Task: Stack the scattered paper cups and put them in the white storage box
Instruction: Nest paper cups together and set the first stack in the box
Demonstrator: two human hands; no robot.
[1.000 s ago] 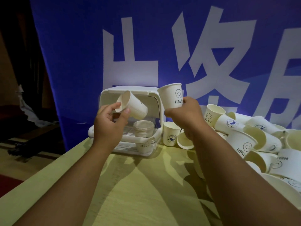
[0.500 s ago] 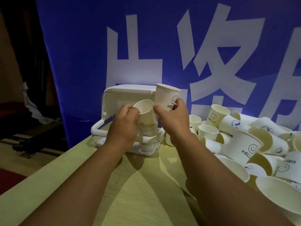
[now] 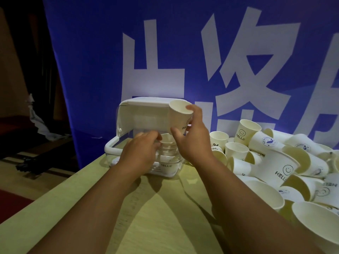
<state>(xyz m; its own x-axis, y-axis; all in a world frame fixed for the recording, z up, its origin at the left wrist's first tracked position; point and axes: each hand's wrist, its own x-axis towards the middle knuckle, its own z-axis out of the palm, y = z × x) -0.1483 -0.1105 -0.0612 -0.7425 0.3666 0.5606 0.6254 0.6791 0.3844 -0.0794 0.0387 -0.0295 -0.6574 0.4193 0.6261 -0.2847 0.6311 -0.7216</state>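
Right hand [image 3: 192, 138] fingers [image 3: 190, 108] clasp an upright HELLO paper cup [image 3: 178, 116], mouth up, directly above the cup stack [image 3: 167, 154] standing in the open white storage box [image 3: 128, 114]. Left hand [image 3: 141, 149] fingers curl at the stack's rim, seemingly steadying it. Scattered cups [image 3: 275, 162] crowd the surface [image 3: 156, 217] at right.

The left hand [image 3: 139, 153] covers the near side of the cup stack [image 3: 167, 143] in the storage box [image 3: 145, 110], so its grip there cannot be told. The right hand [image 3: 192, 138] hides part of the "HELLO" print on its cup [image 3: 177, 116]. The picture's right edge cuts off the cup pile [image 3: 286, 167].
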